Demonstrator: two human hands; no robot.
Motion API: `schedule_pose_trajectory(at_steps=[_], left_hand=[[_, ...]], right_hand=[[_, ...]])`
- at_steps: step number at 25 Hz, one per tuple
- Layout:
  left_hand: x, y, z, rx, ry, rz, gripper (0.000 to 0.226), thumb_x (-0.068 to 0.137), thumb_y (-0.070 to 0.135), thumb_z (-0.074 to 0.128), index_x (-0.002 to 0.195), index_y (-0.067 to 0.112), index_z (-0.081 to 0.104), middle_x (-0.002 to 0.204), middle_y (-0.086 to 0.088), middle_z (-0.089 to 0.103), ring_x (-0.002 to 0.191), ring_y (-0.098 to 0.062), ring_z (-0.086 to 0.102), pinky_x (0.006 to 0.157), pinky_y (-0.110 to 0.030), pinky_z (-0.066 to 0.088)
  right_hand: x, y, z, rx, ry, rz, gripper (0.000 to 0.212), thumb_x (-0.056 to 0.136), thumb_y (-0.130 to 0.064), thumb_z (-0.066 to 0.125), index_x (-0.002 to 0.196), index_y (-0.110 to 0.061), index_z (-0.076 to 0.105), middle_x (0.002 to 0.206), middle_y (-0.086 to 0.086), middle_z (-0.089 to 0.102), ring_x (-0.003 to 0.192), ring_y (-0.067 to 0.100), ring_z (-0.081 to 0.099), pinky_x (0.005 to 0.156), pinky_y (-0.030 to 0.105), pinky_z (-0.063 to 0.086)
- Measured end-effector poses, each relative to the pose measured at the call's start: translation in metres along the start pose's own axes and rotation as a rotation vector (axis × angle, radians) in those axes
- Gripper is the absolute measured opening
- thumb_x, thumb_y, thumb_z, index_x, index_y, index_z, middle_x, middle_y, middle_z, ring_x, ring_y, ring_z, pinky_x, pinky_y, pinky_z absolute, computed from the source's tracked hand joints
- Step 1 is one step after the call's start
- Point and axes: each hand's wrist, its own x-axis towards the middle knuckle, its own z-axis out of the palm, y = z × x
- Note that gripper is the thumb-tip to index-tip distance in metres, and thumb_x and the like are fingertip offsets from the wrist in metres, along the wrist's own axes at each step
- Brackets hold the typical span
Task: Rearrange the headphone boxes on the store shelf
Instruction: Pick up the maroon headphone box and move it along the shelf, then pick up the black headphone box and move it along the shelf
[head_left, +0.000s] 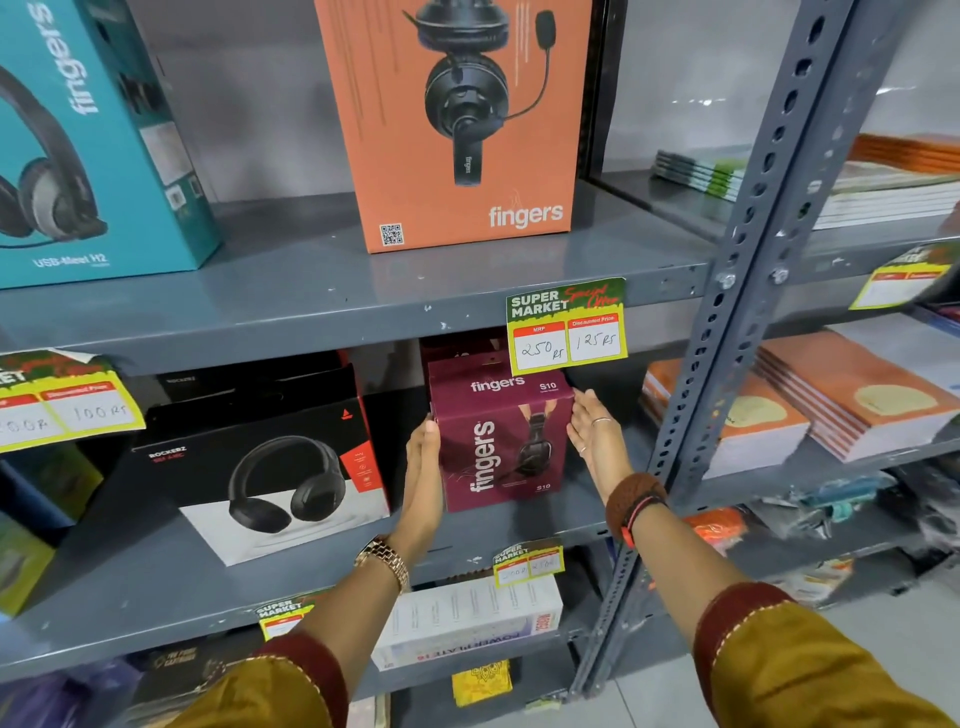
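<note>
A maroon "fingers S10" headphone box (501, 441) stands upright on the middle shelf (156, 582). My left hand (423, 467) lies flat against its left side. My right hand (595, 431) presses its right side, fingers straight. The box is clamped between both palms. To its left a black and white "Rockerz" headphone box (270, 467) leans back at an angle. On the upper shelf (322, 306) stand an orange "fingers" headset box (457, 124) and, at the far left, a teal "fingers" headphone box (88, 150).
A grey slotted steel upright (737, 291) bounds the bay on the right. Beyond it lie stacks of notebooks (831, 400). Yellow price tags (567, 327) hang from the shelf edges. A white box (467, 623) lies on the shelf below.
</note>
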Motion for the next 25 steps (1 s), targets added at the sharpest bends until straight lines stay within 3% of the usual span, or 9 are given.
schedule_pose_trajectory(at_steps=[4,7,9,11,14,19,22,25], left_hand=[[-0.002,-0.003,-0.005,0.023,-0.032,-0.004,0.093,0.067,0.091,0.028,0.145,0.042,0.027,0.155,0.010,0.034,0.143,-0.011,0.031,0.120,-0.047,0.022],[-0.015,-0.002,-0.011,0.031,-0.018,-0.005,0.100,0.066,0.090,0.025,0.149,0.036,0.018,0.160,0.008,0.021,0.147,-0.012,0.021,0.121,-0.046,0.016],[-0.028,-0.006,-0.019,0.027,0.007,-0.008,0.092,0.075,0.082,0.024,0.150,0.030,0.015,0.162,0.006,0.014,0.148,-0.013,0.016,0.122,-0.045,0.013],[-0.042,-0.012,-0.035,0.036,0.031,-0.015,0.088,0.078,0.078,0.021,0.151,0.029,0.015,0.162,0.006,0.013,0.148,-0.014,0.015,0.122,-0.045,0.013],[-0.072,-0.023,-0.077,0.071,0.093,-0.035,0.100,0.069,0.086,0.022,0.151,0.030,0.014,0.161,0.009,0.014,0.148,-0.012,0.014,0.122,-0.045,0.012],[-0.114,-0.032,-0.151,0.060,0.292,-0.055,0.082,0.084,0.069,0.021,0.151,0.023,0.019,0.160,0.004,0.020,0.147,-0.016,0.019,0.122,-0.043,0.012],[-0.129,-0.025,-0.197,0.039,0.391,-0.082,0.078,0.087,0.067,0.022,0.149,0.020,0.023,0.158,0.001,0.025,0.146,-0.017,0.024,0.122,-0.040,0.014],[-0.120,-0.011,-0.238,0.040,0.430,-0.109,0.085,0.083,0.072,0.021,0.151,0.022,0.017,0.161,0.003,0.017,0.148,-0.017,0.018,0.122,-0.041,0.011]], right_hand=[[-0.014,0.000,-0.001,-0.028,0.024,-0.018,0.052,0.096,-0.037,0.035,0.142,-0.013,0.034,0.152,0.007,0.035,0.139,0.017,0.034,0.110,0.026,0.027],[-0.034,0.001,-0.006,-0.063,0.021,-0.035,0.052,0.097,-0.036,0.034,0.143,-0.013,0.033,0.152,0.004,0.035,0.140,0.015,0.033,0.108,0.025,0.027],[-0.050,0.002,-0.010,-0.074,0.038,-0.043,0.051,0.096,-0.036,0.036,0.142,-0.013,0.034,0.152,0.004,0.035,0.139,0.015,0.034,0.109,0.025,0.028],[-0.068,0.003,-0.010,-0.084,0.053,-0.053,0.050,0.096,-0.035,0.037,0.140,-0.012,0.037,0.150,0.005,0.038,0.138,0.016,0.036,0.112,0.028,0.028],[-0.099,0.011,0.005,-0.099,0.027,-0.065,0.044,0.097,-0.030,0.035,0.136,-0.011,0.042,0.147,0.007,0.042,0.136,0.019,0.038,0.114,0.031,0.028],[-0.133,0.041,0.049,-0.097,-0.067,-0.046,0.034,0.097,-0.029,0.037,0.122,-0.014,0.053,0.142,0.009,0.049,0.134,0.019,0.042,0.113,0.032,0.029],[-0.147,0.060,0.086,-0.070,-0.120,-0.009,0.034,0.096,-0.027,0.039,0.123,-0.012,0.054,0.141,0.010,0.050,0.134,0.021,0.042,0.114,0.033,0.029],[-0.141,0.065,0.127,-0.083,-0.186,-0.002,0.039,0.097,-0.029,0.037,0.130,-0.010,0.048,0.145,0.010,0.045,0.136,0.021,0.040,0.111,0.030,0.029]])
